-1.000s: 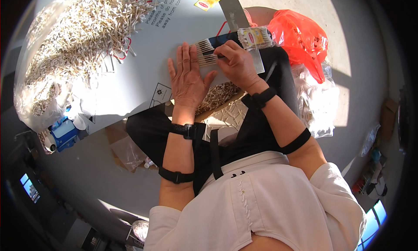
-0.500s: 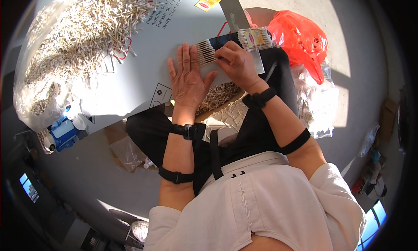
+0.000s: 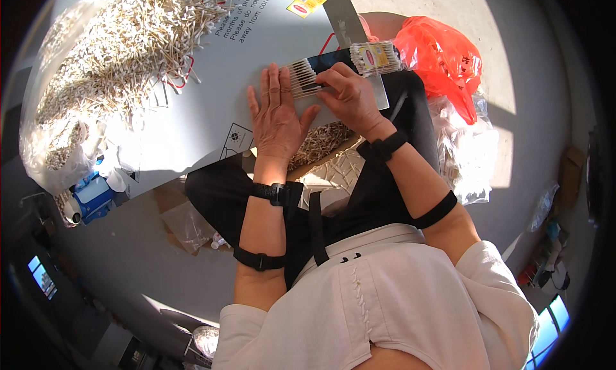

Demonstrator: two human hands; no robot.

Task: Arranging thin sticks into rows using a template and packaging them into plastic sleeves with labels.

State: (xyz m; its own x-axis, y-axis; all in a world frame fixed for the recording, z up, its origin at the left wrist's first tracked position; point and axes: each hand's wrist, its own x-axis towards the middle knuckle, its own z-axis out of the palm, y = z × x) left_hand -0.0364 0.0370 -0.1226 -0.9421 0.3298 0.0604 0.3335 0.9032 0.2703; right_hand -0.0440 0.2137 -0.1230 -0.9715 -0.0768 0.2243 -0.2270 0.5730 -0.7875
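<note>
The left hand (image 3: pixel 280 123) lies flat, fingers open, against one end of the swab row (image 3: pixel 303 77) on the table (image 3: pixel 192 123); the right hand (image 3: pixel 351 99) is pinched closed by the other end, whether on a swab I cannot tell. A careless nudge could skew the row or spill loose swabs. The table bears black print and a boxed symbol; the pack (image 3: pixel 375 57) and cards (image 3: pixel 304 4) show red ovals on yellow.
</note>
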